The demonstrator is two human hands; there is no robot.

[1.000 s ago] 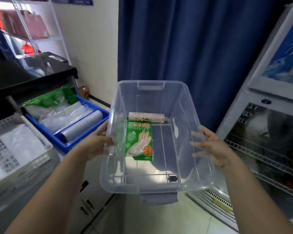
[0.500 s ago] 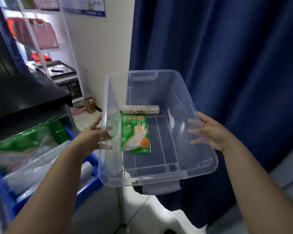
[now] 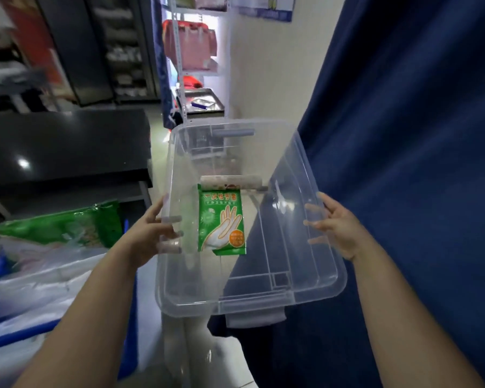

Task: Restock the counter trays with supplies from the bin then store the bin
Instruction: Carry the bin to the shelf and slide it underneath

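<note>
Head view: clear bin [image 3: 305, 292] carried in both hands
Left hand [image 3: 149, 233] and right hand [image 3: 339, 228] clasp its long side walls; green glove packet [image 3: 221, 222] lies inside against the left wall

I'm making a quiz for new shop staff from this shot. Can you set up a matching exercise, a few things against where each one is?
Things:
1. green glove packet
2. pale roll
3. left hand
4. blue curtain

Places:
A. gripping the left wall of the clear bin
B. on the right, behind the bin
C. flat on the bin's floor, nearer the person
D. across the bin's floor, beyond the packet

Pairs: 1-C, 2-D, 3-A, 4-B
</note>
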